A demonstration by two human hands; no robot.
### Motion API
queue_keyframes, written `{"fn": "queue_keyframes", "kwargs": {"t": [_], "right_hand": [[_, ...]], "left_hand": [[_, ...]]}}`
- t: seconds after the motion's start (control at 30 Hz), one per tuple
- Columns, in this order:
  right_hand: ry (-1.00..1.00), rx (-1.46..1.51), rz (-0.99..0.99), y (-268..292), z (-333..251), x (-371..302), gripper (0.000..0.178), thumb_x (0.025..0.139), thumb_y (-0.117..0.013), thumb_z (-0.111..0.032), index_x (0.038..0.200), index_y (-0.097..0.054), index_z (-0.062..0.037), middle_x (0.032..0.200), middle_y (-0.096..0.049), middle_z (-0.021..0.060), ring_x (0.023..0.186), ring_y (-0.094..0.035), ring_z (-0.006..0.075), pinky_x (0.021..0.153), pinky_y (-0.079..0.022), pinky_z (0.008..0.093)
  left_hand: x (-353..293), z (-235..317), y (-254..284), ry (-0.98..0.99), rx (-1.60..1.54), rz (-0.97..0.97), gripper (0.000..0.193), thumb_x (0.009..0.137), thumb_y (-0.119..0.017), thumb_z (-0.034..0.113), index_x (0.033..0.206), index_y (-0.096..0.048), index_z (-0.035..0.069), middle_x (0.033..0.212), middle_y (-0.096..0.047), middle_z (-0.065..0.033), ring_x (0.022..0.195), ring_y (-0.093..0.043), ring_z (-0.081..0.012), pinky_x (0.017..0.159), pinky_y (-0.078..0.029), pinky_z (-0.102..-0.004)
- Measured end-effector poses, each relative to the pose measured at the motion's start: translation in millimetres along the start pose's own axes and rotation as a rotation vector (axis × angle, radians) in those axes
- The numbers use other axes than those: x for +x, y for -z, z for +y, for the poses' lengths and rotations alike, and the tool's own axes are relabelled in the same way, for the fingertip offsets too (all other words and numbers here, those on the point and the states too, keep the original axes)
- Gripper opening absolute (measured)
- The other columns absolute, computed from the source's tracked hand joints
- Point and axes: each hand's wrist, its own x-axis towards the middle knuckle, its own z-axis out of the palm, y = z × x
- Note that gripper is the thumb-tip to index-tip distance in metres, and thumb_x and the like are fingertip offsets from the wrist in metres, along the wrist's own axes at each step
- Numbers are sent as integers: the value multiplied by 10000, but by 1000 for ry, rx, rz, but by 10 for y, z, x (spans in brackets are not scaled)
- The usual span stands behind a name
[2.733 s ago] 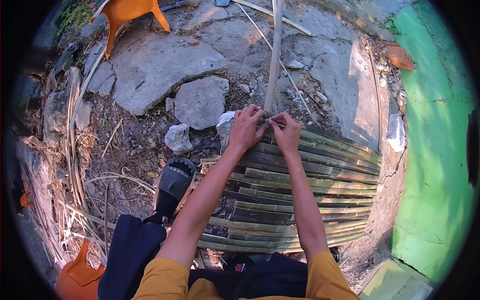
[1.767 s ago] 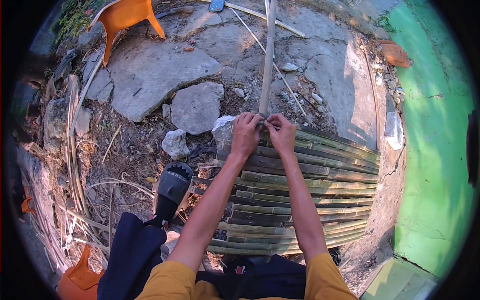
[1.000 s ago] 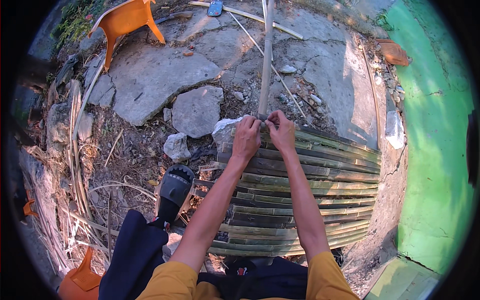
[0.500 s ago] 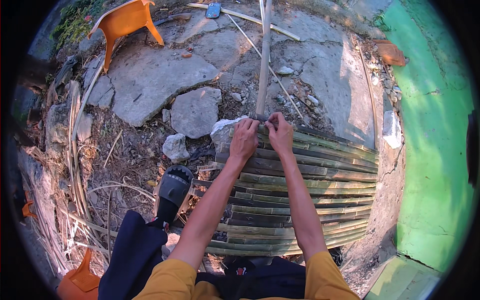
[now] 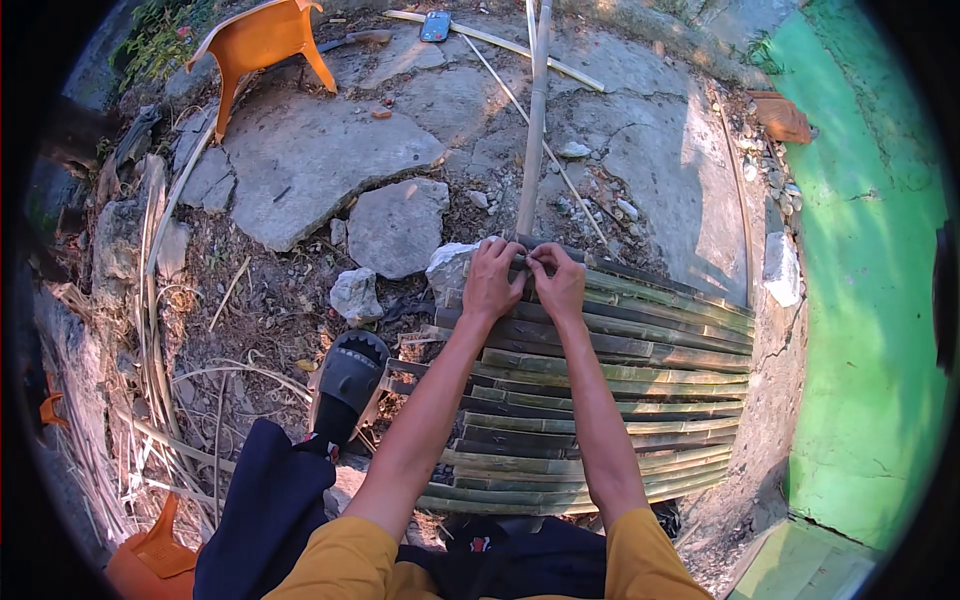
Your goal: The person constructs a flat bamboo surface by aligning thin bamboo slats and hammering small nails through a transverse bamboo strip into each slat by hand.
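A panel of split bamboo slats (image 5: 620, 405) lies in front of me, its green and dark strips running left to right. At its far left end, where a long bamboo pole (image 5: 535, 150) meets it, both my hands work close together. My left hand (image 5: 492, 280) has its fingers curled down over the end of the far slats. Thumb and forefinger of my right hand (image 5: 557, 280) pinch beside it, almost touching the left fingers. Whatever lies between the fingertips is too small and hidden to make out.
An orange plastic chair (image 5: 258, 45) stands at the far left; another orange piece (image 5: 155, 555) is at lower left. Broken concrete slabs (image 5: 398, 225) and a white rock (image 5: 355, 296) lie beyond my sandalled foot (image 5: 348, 375). Thin bamboo strips (image 5: 150, 270) pile up left. Green floor (image 5: 850, 350) borders the right.
My right hand has come slightly down and closer to the left, its fingers now bent inward at the pinch. The left hand stays nearly in place. The view has shifted slightly.
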Motion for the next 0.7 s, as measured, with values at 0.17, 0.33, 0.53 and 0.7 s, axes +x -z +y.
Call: {"fn": "queue_keyframes", "kwargs": {"t": [0.17, 0.33, 0.53, 0.7], "right_hand": [[67, -50, -33, -5, -67, 17, 141, 889, -793, -77, 1010, -726, -48, 889, -782, 129, 871, -792, 273, 755, -584, 383], [113, -103, -42, 36, -85, 54, 137, 896, -797, -63, 1014, -737, -25, 905, -793, 116, 881, -801, 227, 777, -607, 349], [100, -46, -76, 46, -113, 64, 146, 879, -803, -52, 1015, -761, -19, 924, -800, 110, 883, -797, 211, 838, -626, 340], [60, -13, -79, 51, -82, 78, 133, 882, -798, -35, 1002, -758, 5, 892, -800, 109, 844, -792, 172, 798, -625, 310]], "left_hand": [[17, -32, -22, 118, -12, -2, 339, 773, -849, 93, 1081, -708, 87, 1067, -664, -100, 1100, -607, -329, 985, -504, -452], [51, -17, -75, 171, -28, 42, 233, 764, -854, 84, 970, -745, 94, 1023, -682, -71, 1051, -630, -317, 953, -520, -443], [55, -41, -85, 169, -26, 85, 204, 735, -861, 82, 912, -764, 114, 1026, -704, -54, 1034, -639, -298, 923, -533, -426], [60, -59, -103, 164, -15, 74, 191, 742, -855, 96, 912, -770, 119, 995, -710, -44, 1028, -637, -293, 920, -532, -418]]}}
